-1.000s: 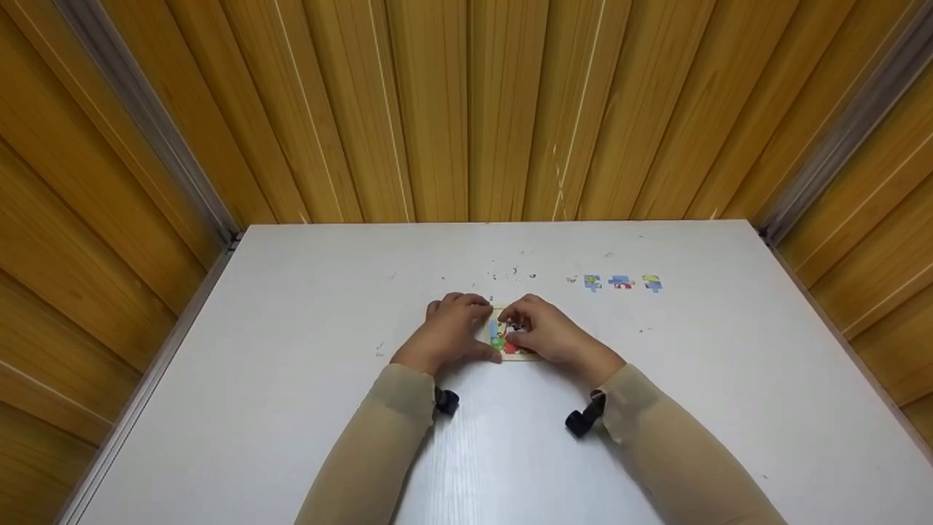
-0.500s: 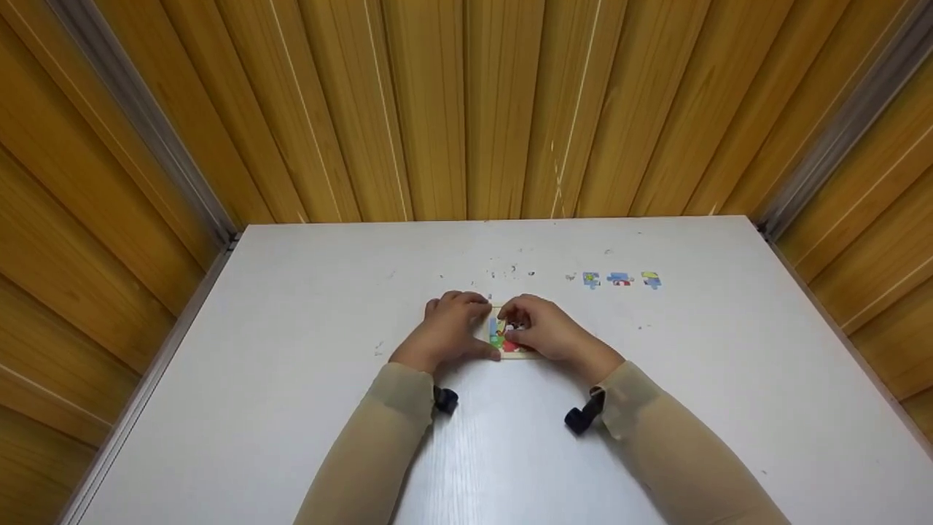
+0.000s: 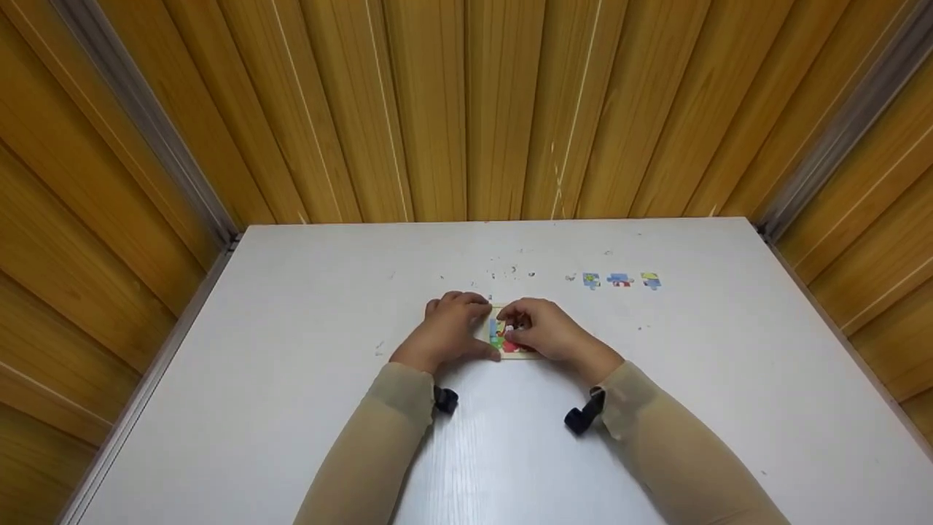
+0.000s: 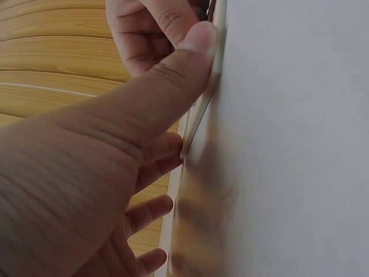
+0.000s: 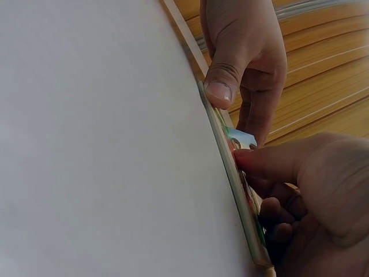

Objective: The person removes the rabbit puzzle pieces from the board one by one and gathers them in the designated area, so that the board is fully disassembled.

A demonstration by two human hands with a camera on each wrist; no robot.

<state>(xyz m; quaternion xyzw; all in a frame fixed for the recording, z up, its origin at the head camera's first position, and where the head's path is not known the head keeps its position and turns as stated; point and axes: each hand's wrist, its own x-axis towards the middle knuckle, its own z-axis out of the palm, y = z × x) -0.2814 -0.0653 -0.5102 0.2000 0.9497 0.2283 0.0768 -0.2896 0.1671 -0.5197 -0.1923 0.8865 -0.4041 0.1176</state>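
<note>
A small wooden jigsaw board (image 3: 496, 337) with a pale rim and a colourful picture lies flat on the white table. My left hand (image 3: 450, 329) grips its left side, thumb at the near edge and a fingertip at the far one. Over the board's right part, my right hand (image 3: 548, 332) has its fingers curled and covers much of the picture. In the right wrist view, a light-blue puzzle piece (image 5: 242, 137) stands tilted above the board by my right thumb and fingers, which pinch it. The piece's lower end is hidden.
Three loose puzzle pieces lie in a row at the back right: a left one (image 3: 591, 280), a middle one (image 3: 620, 280) and a right one (image 3: 651, 280). Small dark marks speckle the white table (image 3: 328, 306). Wood-patterned walls (image 3: 466, 109) stand behind and at both sides.
</note>
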